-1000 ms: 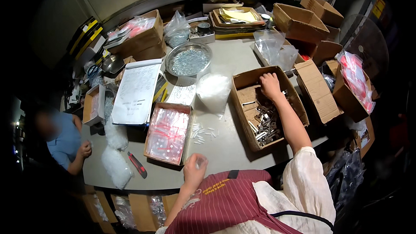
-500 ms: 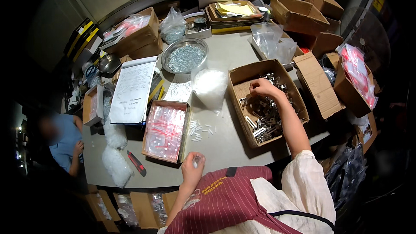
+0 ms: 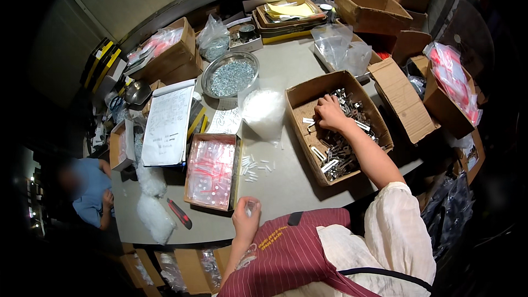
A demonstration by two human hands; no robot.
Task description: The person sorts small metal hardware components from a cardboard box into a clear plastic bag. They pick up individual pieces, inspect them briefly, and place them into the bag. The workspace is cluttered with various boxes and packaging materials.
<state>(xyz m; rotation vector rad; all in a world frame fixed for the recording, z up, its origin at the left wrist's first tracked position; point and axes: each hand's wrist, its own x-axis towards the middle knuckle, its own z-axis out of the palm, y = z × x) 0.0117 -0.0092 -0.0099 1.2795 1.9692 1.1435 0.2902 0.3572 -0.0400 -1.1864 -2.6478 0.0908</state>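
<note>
My right hand (image 3: 330, 113) reaches into an open cardboard box (image 3: 300, 146) at the right of the table. Its fingers curl down onto loose metal clips (image 3: 336, 151), and the fingertips are hidden, so what they grip cannot be made out. My left hand (image 3: 245, 221) is closed at the table's front edge, near my apron. A small clear plastic bag (image 3: 250, 209) shows between its thumb and fingers. Just beyond lies a box of clear bags with red stripes (image 3: 211, 170). Several short white plastic tubes (image 3: 249, 169) are scattered beside that box.
A big clear bag of white pieces (image 3: 263, 112) stands mid-table, behind it a metal bowl of small silvery parts (image 3: 230, 75). A clipboard (image 3: 168, 126), a red utility knife (image 3: 180, 213) and white-filled bags (image 3: 155, 217) lie left. Cardboard boxes (image 3: 404, 101) crowd the right. Another person (image 3: 91, 192) is far left.
My right hand has moved down onto the metal clips, its fingers reaching lower than before. My left hand keeps its closed hold near the table edge. The whole view has shifted slightly.
</note>
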